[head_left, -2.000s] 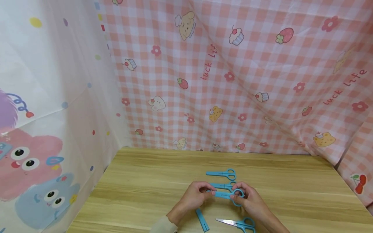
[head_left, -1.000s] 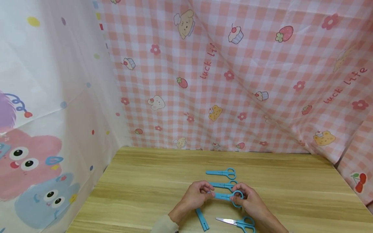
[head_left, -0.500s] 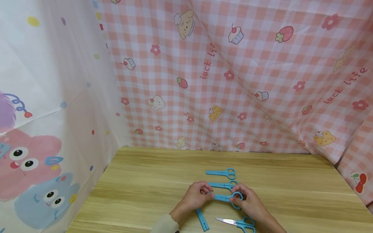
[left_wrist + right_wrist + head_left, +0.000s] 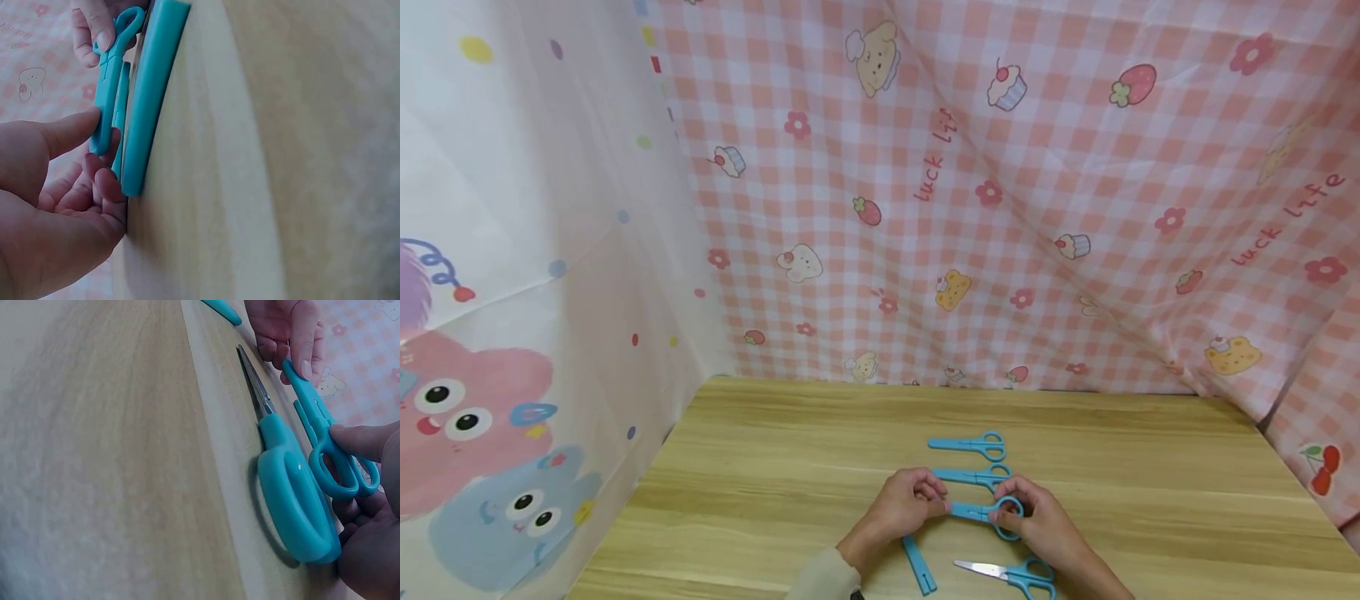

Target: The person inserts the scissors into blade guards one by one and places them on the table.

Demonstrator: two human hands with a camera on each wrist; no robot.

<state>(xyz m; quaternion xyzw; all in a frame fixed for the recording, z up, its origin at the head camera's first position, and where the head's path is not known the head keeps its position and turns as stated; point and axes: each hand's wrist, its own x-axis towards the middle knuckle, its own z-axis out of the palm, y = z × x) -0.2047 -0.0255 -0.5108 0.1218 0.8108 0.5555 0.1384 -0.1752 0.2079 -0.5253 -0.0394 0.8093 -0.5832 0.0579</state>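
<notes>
Between my hands, level and with its blades inside a blue cover, is a pair of blue scissors (image 4: 968, 511). My left hand (image 4: 904, 507) pinches the covered tip between thumb and fingers. At the other end, my right hand (image 4: 1036, 515) grips the finger loops, its thumb (image 4: 359, 441) pressed near the pivot. Just beyond lies a second covered pair of scissors (image 4: 958, 476), partly hidden by the fingers. Nearer the person are bare-bladed scissors (image 4: 1017, 573), tip pointing left, and a loose blue blade cover (image 4: 920, 568) by the left wrist.
A third covered pair of scissors (image 4: 964, 445) lies farthest back, parallel to the second. Everything is on a wood-grain table (image 4: 760, 467). A pink checked cloth (image 4: 850, 317) hangs behind it, and a white printed cloth (image 4: 602, 317) along the left.
Both hands keep their hold while the scissors between them drift slightly toward the person, showing more of the second pair behind. The other things on the table stay put.
</notes>
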